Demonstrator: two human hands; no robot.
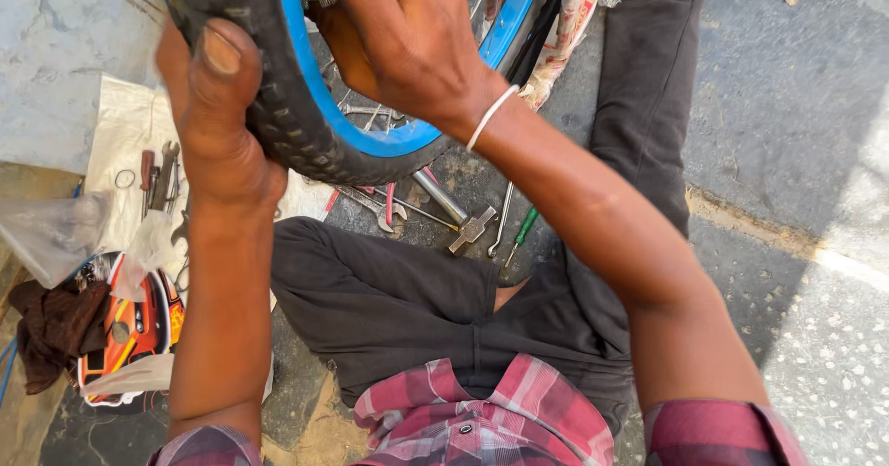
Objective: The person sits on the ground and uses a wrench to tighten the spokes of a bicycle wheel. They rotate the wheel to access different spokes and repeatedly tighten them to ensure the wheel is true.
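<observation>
Closest to the lens, the left hand [218,105] grips the outer tread of the bicycle tyre [282,105] at about 10 o'clock in the view, thumb pressed flat on the knobbly rubber and fingers wrapped behind it. That black tyre, seated on a blue rim [370,133], fills the top of the view from 11 to 1 o'clock, with thin spokes [356,105] showing inside. At 12 o'clock the right hand [407,36] is curled over the rim's inner side, fingers closed among the spokes; a white band circles its wrist. Dark trousers [389,304] of the seated person spread across the centre and up to 1 o'clock, with a red checked shirt [482,415] at 6 o'clock. On the ground at 9 o'clock lies a white sheet [125,137] carrying small hand tools [159,177]. Just below the tyre rest a metal hammer [458,216], red-handled pliers [389,205] and a green-handled screwdriver [521,235].
</observation>
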